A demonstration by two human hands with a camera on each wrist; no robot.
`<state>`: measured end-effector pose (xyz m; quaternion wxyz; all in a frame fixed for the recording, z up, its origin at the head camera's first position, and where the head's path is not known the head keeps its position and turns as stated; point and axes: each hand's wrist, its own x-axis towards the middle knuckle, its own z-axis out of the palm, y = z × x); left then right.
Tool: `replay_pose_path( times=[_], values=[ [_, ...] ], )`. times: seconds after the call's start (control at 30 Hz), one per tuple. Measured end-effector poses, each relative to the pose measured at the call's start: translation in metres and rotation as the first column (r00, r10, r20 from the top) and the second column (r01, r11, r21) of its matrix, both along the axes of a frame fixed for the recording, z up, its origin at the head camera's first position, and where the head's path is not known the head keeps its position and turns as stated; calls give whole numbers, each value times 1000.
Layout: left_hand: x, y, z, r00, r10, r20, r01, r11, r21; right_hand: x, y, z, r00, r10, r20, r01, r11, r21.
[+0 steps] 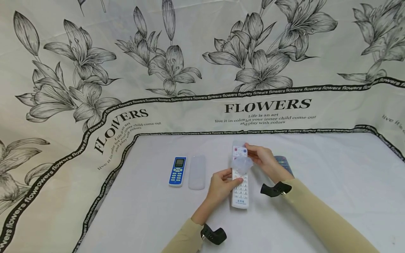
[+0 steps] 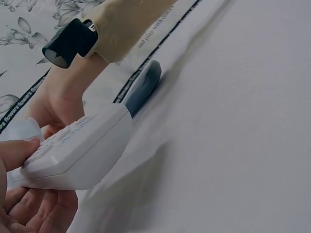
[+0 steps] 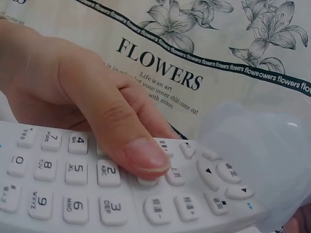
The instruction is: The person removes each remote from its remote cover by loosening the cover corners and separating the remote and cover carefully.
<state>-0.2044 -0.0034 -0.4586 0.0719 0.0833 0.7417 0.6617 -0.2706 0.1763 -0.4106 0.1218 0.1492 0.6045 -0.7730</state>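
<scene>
My left hand (image 1: 219, 184) grips a long white remote control (image 1: 239, 196), thumb over the number buttons and fingers underneath, as the left wrist view shows. A translucent soft sleeve (image 1: 242, 164) covers the remote's far end, with its near edge bunched up over the upper buttons. At that end my right hand (image 1: 261, 156) holds the sleeve and the remote's right edge; its fingertips are partly hidden behind them. In the right wrist view the bunched sleeve (image 3: 262, 155) stands up beside the arrow buttons, close to the left thumb (image 3: 146, 158).
To the left lie a blue-and-white remote control (image 1: 178, 172) and a flat translucent sleeve (image 1: 197, 173) beside it. A dark grey remote control (image 1: 284, 164) lies behind the right forearm. White cloth (image 1: 142, 211) covers the table, and a flower-print cloth (image 1: 186, 116) hangs at the back.
</scene>
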Motion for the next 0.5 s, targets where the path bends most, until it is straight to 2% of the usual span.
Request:
replay_pose_path(
  times=[0.23,0.5],
  values=[
    [6,-1,0,998,-46,34,46,999,-7,-4,3,-3,996,71,-53,-68,997,48],
    [9,0,-2,996,-87,29,88,995,-51,-11,8,-2,989,119,-88,-107,986,131]
  ],
)
